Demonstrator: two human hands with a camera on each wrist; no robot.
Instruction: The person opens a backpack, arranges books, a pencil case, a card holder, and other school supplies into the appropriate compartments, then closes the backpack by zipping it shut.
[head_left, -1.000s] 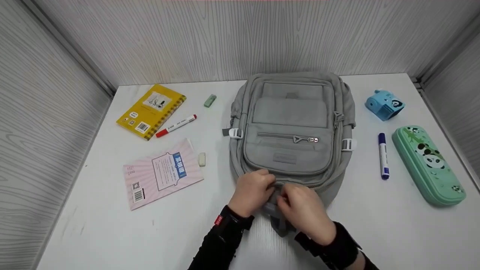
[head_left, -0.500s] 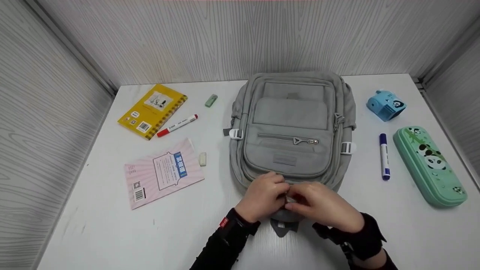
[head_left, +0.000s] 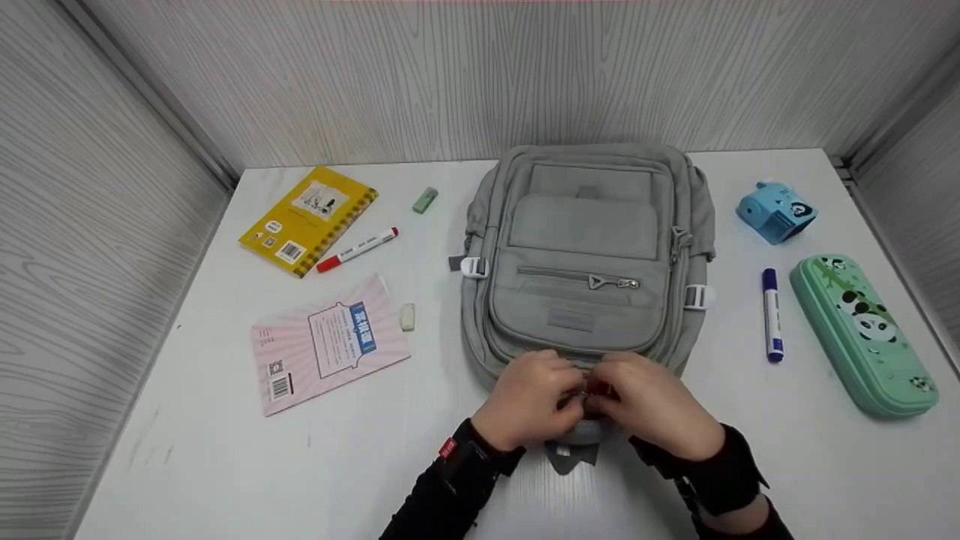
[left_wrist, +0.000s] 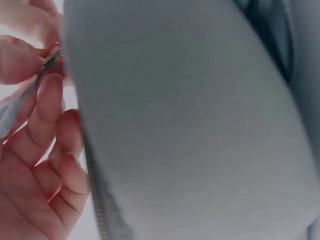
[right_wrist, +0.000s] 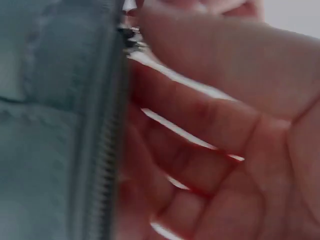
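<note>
A grey backpack (head_left: 585,247) lies flat on the white table (head_left: 187,450), its near end toward me. Both hands meet at that near end, fingers curled and touching each other. My left hand (head_left: 529,397) pinches a small metal zipper pull (left_wrist: 47,62) between thumb and fingers, beside the bag's bulging grey fabric (left_wrist: 200,125). My right hand (head_left: 652,405) curls its fingers (right_wrist: 225,125) at the zipper line (right_wrist: 102,170), pinching at the slider (right_wrist: 127,37) at the top. In the head view the hands hide the pulls.
Left of the bag lie a yellow notebook (head_left: 309,220), red marker (head_left: 357,250), green eraser (head_left: 424,199), white eraser (head_left: 407,316) and pink booklet (head_left: 330,343). On the right are a blue sharpener (head_left: 775,211), blue marker (head_left: 772,313) and green panda pencil case (head_left: 862,330). Wood-grain walls enclose three sides.
Both hands have drawn together at the bag's near end. The right hand slid up from the handle strap to the zipper; the left shifted slightly right to meet it.
</note>
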